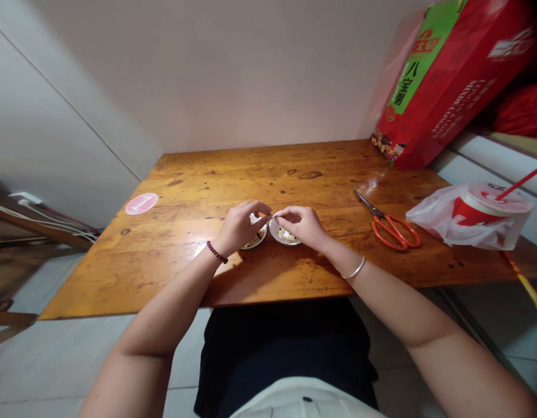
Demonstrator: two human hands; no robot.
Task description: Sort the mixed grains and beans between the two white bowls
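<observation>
Two small white bowls stand side by side on the wooden table. The left bowl (263,237) holds small dark and pale pieces and is partly hidden by my left hand (243,223). In the right bowl (274,234) lie pale, bead-like pieces, with my right hand (303,225) over its far edge. Both hands have their fingertips pinched together and nearly meeting above the two bowls. Whatever is between the fingertips is too small to make out.
Orange-handled scissors (392,229) lie to the right. Beyond them a red and white cup (479,206) with a straw sits in a plastic bag (442,215). A red box (446,87) stands at the back right. A pink round label (141,204) is on the table's left (103,267).
</observation>
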